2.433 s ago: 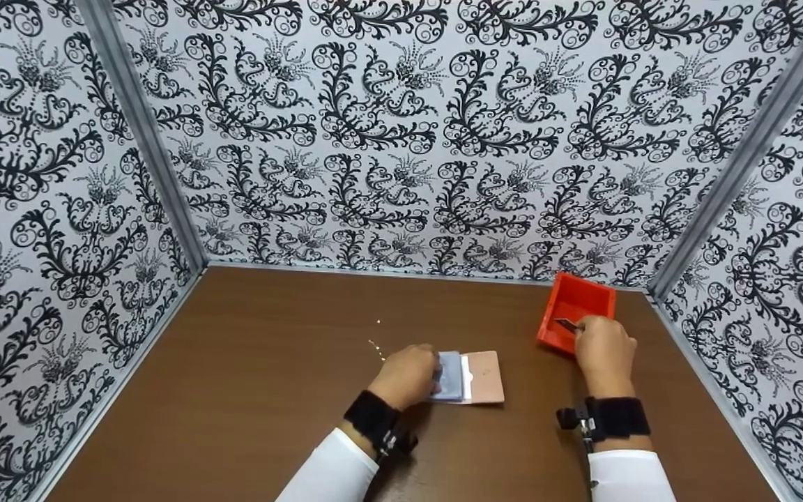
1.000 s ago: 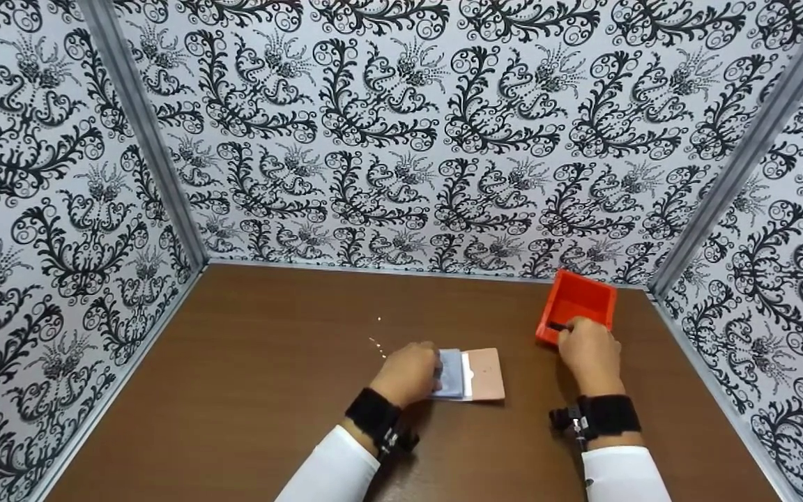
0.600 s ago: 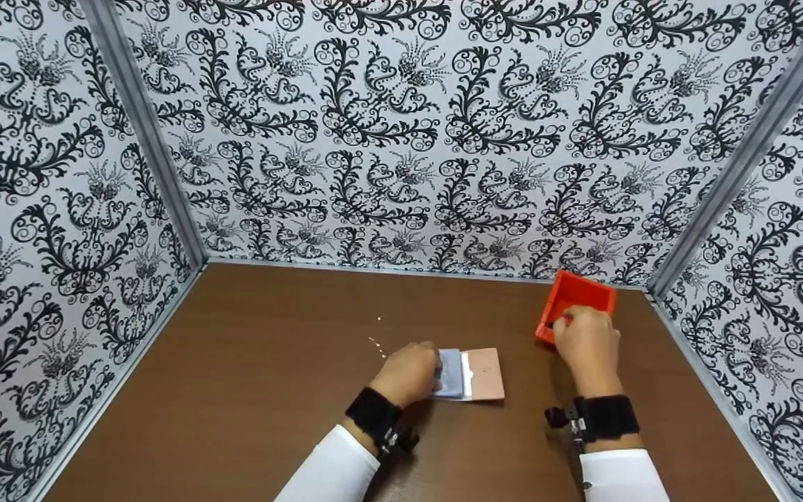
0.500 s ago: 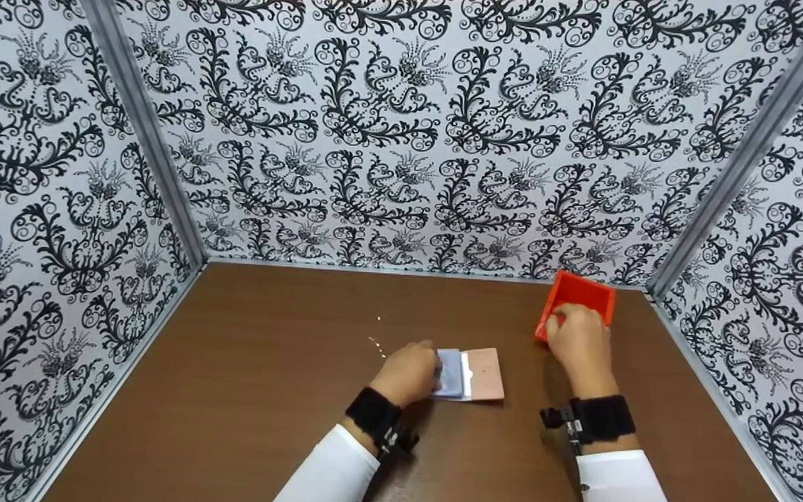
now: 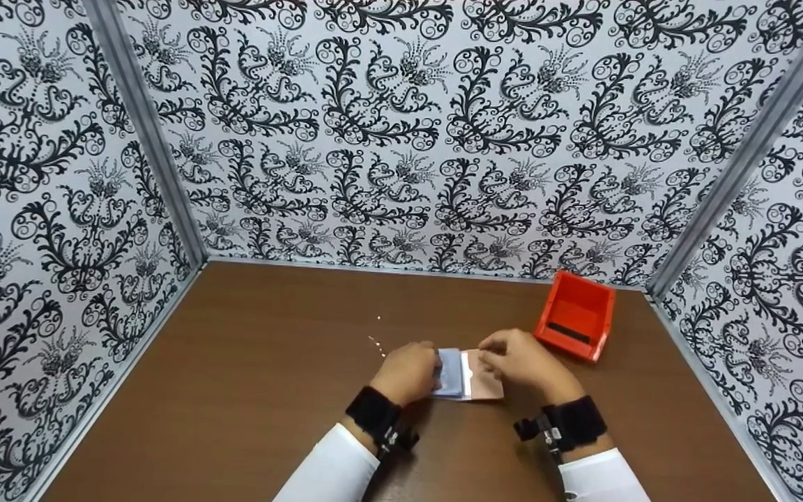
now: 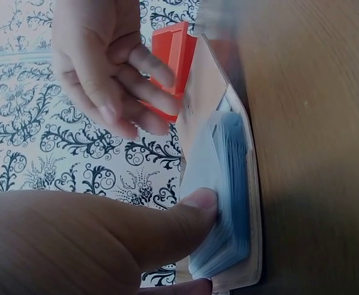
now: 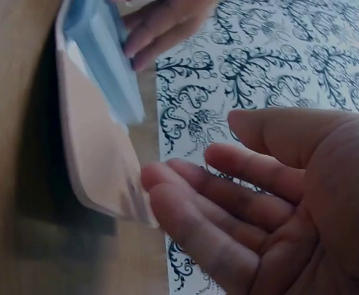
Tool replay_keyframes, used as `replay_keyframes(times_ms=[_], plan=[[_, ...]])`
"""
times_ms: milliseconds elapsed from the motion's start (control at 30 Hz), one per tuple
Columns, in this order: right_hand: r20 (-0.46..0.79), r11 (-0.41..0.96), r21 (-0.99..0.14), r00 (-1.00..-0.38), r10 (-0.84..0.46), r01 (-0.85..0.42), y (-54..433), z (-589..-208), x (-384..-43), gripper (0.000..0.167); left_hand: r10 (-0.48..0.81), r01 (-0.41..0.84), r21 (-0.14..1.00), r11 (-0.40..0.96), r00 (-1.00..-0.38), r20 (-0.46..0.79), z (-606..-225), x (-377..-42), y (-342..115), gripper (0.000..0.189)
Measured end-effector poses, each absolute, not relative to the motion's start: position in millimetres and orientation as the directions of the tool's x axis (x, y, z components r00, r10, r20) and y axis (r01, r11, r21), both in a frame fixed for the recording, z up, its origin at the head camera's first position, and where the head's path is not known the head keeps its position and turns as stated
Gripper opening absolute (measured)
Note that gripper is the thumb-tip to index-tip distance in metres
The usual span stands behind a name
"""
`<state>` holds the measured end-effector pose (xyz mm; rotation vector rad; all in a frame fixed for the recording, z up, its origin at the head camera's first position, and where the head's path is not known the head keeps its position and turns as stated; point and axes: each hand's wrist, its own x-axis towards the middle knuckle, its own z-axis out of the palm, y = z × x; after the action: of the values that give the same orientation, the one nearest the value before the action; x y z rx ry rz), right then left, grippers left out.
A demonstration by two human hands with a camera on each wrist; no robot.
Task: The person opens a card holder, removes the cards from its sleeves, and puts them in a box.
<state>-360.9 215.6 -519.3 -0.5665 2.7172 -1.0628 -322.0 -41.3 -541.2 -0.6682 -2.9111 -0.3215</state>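
An open card holder with a pinkish cover (image 5: 486,388) lies on the brown table. Its stack of clear bluish plastic sleeves (image 6: 236,184) sits on the left part. My left hand (image 5: 405,373) holds it by that side, the thumb (image 6: 195,215) pressing on the top sleeve; most of the other fingers are hidden. Over the cover's right flap hovers my right hand (image 5: 525,362), its fingers (image 7: 198,230) loosely bent and nothing between them. In the red bin (image 5: 586,307) to the right lies a dark, flat, card-like piece (image 5: 569,332).
The bin stands at the back right, close to the patterned wall (image 5: 401,174). Small bright specks (image 5: 378,345) show on the tabletop (image 5: 269,369) left of the card holder. Patterned side walls border the table on both sides.
My right hand let go of the dark flat piece inside the red bin, then came left and down to the card holder. The left hand has stayed in place.
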Motion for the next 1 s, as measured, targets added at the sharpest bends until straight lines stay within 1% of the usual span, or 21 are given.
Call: replay_keyframes(times_ms=[67,167,367,533,733,800,933,1000], plan=[[-0.034,0.679,-0.671,-0.903,-0.429,-0.297,214,-521,-360,0.028,0.401,0.435,0.172,0.884,-0.894,0.200,-542,-322,-41,0.022],[-0.024,0.688,-0.643,-0.889,-0.457,-0.336,213,-523,-360,0.026,0.382,0.421,0.165,0.892,-0.897,0.223,-543,-321,-41,0.026],[-0.034,0.690,-0.645,-0.890,-0.455,-0.328,215,-525,-360,0.024,0.395,0.432,0.162,0.887,-0.893,0.217,-541,-320,-41,0.027],[-0.032,0.701,-0.633,-0.893,-0.449,-0.330,216,-529,-361,0.023,0.411,0.444,0.177,0.878,-0.891,0.194,-542,-322,-43,0.023],[-0.022,0.726,-0.601,-0.901,-0.433,-0.334,216,-533,-363,0.022,0.431,0.466,0.191,0.864,-0.880,0.200,-546,-326,-44,0.011],[-0.025,0.733,-0.596,-0.904,-0.427,-0.329,216,-535,-364,0.021,0.437,0.474,0.207,0.856,-0.877,0.202,-547,-326,-45,0.010],[-0.027,0.734,-0.597,-0.906,-0.422,-0.325,217,-536,-366,0.021,0.434,0.472,0.275,0.838,-0.881,0.189,-546,-328,-46,0.013],[-0.014,0.732,-0.592,-0.904,-0.426,-0.336,217,-537,-366,0.022,0.432,0.472,0.291,0.832,-0.881,0.193,-546,-329,-46,0.014]])
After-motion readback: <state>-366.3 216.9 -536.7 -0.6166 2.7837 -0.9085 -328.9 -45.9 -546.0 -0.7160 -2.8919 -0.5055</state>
